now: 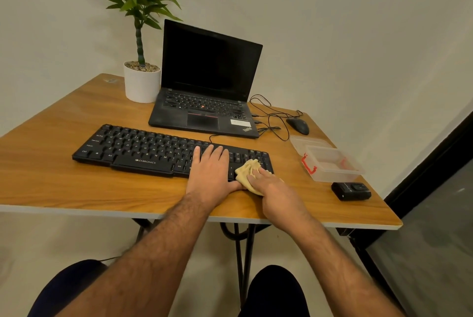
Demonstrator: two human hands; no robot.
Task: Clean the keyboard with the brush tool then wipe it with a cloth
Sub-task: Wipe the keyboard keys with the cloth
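Pressing my flat left hand [210,173] on the keyboard [143,148], my right hand [268,183] grips the cloth [245,169] on its right end; plastic box [330,163] at right, contents unclear.

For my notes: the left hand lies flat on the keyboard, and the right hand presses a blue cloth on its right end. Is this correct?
Not quite: the cloth is yellow, not blue, as the head view shows. The rest stands: the left hand lies flat on the keyboard, and the right hand presses the cloth on its right end.
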